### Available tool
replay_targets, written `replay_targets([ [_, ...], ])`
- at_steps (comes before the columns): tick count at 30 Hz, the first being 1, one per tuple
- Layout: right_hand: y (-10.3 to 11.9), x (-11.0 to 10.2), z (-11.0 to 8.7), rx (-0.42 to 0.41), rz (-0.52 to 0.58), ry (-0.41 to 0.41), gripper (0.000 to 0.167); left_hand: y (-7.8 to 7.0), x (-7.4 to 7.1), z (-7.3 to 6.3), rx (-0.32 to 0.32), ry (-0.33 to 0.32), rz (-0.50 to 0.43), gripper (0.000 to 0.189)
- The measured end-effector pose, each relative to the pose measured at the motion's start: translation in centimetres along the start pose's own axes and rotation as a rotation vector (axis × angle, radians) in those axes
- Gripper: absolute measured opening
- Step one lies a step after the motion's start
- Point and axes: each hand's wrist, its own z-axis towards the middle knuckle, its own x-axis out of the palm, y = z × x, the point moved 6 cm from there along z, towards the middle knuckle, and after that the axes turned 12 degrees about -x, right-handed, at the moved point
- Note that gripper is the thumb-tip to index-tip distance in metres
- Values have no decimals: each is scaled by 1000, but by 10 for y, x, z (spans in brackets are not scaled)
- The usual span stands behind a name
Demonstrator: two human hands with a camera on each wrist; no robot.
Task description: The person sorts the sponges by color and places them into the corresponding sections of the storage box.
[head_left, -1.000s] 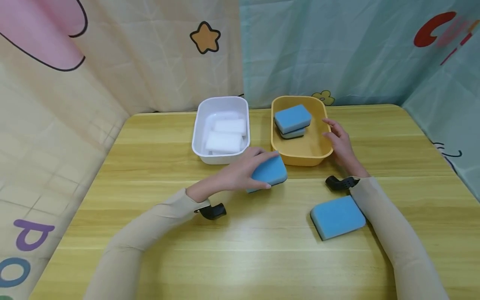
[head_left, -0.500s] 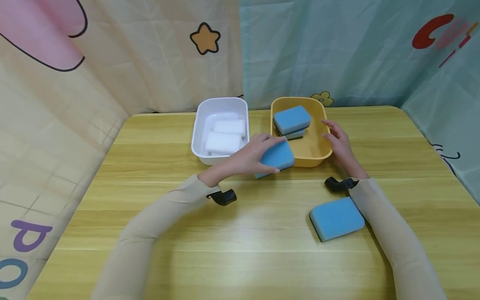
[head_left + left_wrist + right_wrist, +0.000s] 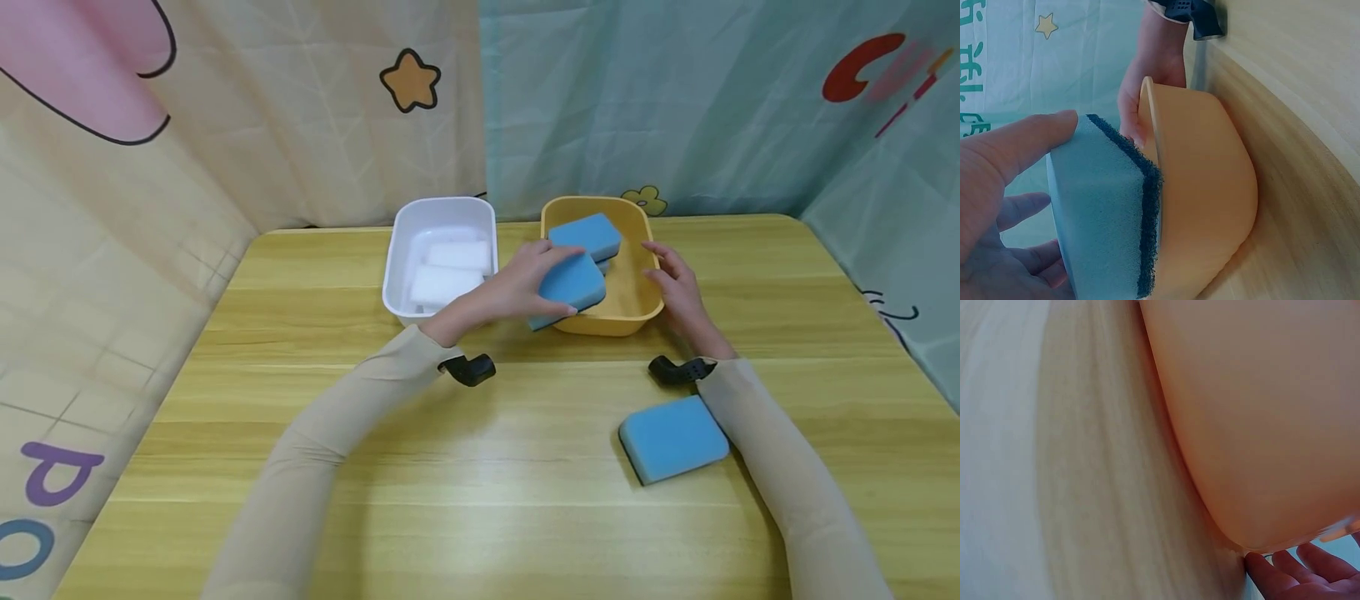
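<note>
My left hand (image 3: 517,283) grips a blue sponge (image 3: 573,283) with a dark scouring layer underneath, thumb and fingers at its opposite edges. It is held tilted over the near left rim of a yellow bin (image 3: 633,292). Inside that bin, another blue sponge (image 3: 592,233) lies on top of a second one (image 3: 603,267), which is mostly hidden. On the bin's right side, my right hand (image 3: 686,304) holds the rim; in the right wrist view its fingers (image 3: 1319,562) show against the outer wall.
A white bin (image 3: 390,267) with white sponge blocks (image 3: 446,285) stands left of the yellow one. One more blue sponge (image 3: 675,437) lies on the wooden table (image 3: 480,500) beside my right forearm. Printed curtains (image 3: 300,108) hang behind the table's back edge.
My left hand has carried its blue sponge up and to the right, from in front of the bins to over the yellow bin's near rim. The right hand stays at the rim.
</note>
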Motion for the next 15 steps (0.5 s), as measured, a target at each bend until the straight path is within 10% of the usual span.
replay_targets([
  [15,-2,2,2,36,6,-3,45,-1,-1,21,-41,-19,-3,79],
])
